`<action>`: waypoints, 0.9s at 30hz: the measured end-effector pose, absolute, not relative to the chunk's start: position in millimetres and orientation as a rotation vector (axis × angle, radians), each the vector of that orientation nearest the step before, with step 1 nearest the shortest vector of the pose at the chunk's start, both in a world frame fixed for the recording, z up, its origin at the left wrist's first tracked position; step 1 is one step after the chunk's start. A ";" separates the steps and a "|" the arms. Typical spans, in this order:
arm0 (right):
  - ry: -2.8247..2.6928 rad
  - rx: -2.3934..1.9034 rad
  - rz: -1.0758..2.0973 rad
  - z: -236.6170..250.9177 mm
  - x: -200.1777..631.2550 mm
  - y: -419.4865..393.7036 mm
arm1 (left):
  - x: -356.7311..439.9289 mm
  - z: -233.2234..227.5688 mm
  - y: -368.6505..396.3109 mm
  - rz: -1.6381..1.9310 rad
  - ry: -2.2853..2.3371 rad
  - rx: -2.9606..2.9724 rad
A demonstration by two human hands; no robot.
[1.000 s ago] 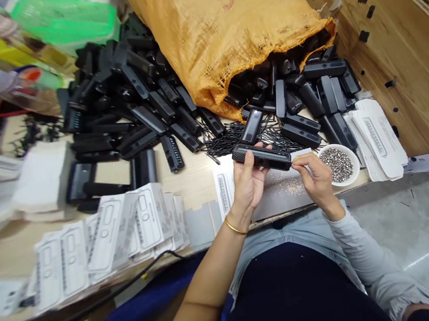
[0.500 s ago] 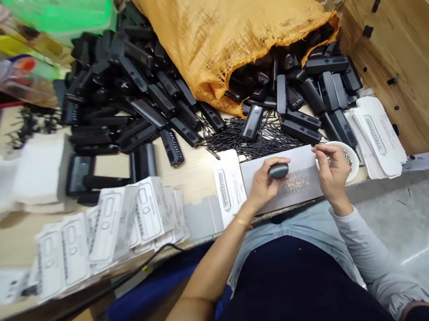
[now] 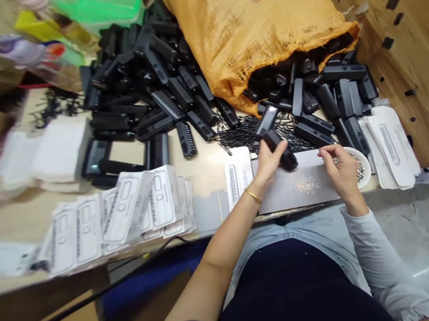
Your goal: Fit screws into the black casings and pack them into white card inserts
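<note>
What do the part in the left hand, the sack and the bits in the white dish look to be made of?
Black part in the left hand: matte moulded plastic, probably. Orange sack: coarse woven plastic, frayed mouth. Bits in the white dish: shiny, likely metal.

We found the sack [image 3: 257, 22] lying at the far side of the bench [image 3: 13, 238], its mouth facing right and near. Casings [image 3: 153, 88] lay heaped to its left, more spilling from its mouth. Near of these lay loose pins [image 3: 243, 134], then a flat sheet [image 3: 297, 190]. The bowl [image 3: 362, 171] stood right of the sheet, card stacks [image 3: 390, 144] beyond it. Further cards [image 3: 125, 216] lay along the near left edge.
</note>
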State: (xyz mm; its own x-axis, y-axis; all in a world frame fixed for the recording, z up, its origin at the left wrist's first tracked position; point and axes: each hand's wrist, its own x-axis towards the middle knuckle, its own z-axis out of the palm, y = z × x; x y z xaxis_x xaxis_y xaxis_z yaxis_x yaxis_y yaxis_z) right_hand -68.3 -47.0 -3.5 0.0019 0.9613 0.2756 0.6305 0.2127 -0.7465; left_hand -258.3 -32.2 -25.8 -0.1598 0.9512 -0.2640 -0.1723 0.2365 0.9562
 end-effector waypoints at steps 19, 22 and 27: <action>-2.752 -1.097 0.848 -16.8 -238.5 17.3 | -371.0 -26.3 -136.3 0.564 2.218 1.490; -2.463 -0.913 0.905 -4.8 -216.5 17.6 | -361.0 -15.2 -129.2 1.182 1.675 1.228; -2.205 -0.717 1.040 6.3 -185.1 18.7 | -323.2 1.9 -114.7 1.008 0.771 0.347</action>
